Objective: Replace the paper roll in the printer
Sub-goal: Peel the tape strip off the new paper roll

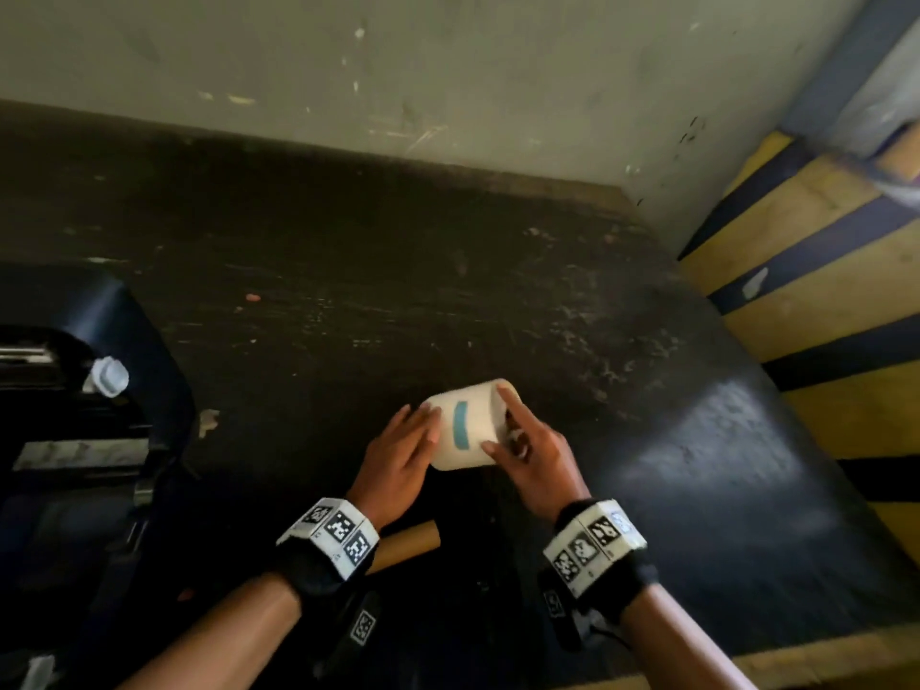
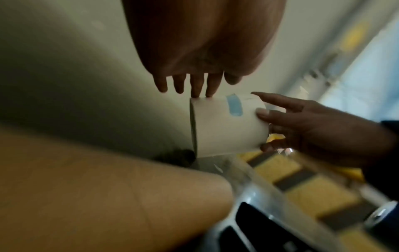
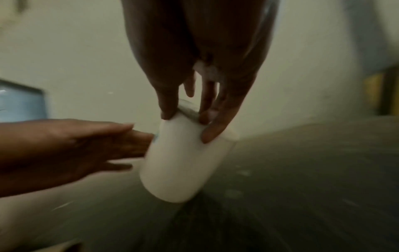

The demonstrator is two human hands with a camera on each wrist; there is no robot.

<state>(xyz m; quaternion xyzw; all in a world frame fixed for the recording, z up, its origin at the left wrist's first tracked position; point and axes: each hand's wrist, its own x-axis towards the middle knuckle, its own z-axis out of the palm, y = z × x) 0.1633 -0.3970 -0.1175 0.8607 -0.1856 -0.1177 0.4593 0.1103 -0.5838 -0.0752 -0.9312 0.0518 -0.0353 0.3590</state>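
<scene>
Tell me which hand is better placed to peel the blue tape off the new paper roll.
Left, probably. The right hand already grips the paper roll at its end, steadying it, while the left hand lies with straight fingers against the roll beside the blue tape, free to pick at it.

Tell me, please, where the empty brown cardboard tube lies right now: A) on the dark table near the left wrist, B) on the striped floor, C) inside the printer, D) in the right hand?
A: the cardboard tube lies on the dark table beside the left wrist, while the right hand grips the white paper roll.
</scene>
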